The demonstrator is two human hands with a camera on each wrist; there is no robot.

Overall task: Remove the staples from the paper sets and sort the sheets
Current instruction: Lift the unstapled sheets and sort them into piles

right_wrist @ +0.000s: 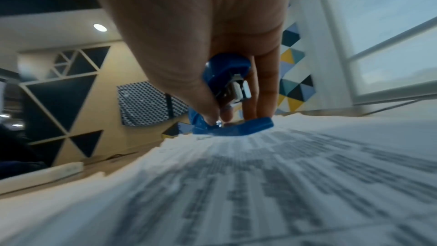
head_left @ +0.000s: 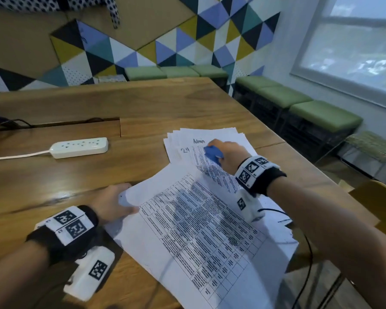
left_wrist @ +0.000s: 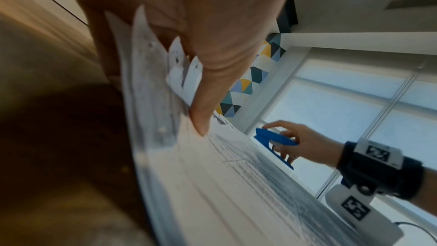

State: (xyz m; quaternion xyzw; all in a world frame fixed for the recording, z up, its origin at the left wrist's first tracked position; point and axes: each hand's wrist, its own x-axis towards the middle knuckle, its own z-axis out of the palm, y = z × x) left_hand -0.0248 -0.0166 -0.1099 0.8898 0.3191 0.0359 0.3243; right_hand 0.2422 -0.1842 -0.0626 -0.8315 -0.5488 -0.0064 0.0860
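A stapled paper set [head_left: 198, 230] printed with a table lies tilted across the near side of the wooden table [head_left: 143, 103]. My left hand [head_left: 124, 198] pinches its upper left corner, the thumb [left_wrist: 208, 81] on top of the folded-over sheets [left_wrist: 212, 175]. Further back lies a fanned stack of loose sheets [head_left: 210, 134] with "Admin" and "24" handwritten on top. My right hand [head_left: 220, 148] grips a blue staple remover [head_left: 211, 152] and holds it down on printed paper over that stack. The remover [right_wrist: 227, 85] sits between thumb and fingers, its lower jaw on the page [right_wrist: 260, 184].
A white power strip [head_left: 79, 147] with its cord lies left of the papers. The table's right edge runs close beside the stack, with green cushioned benches [head_left: 321, 117] and a window beyond. A black cable [head_left: 308, 253] hangs by the right forearm.
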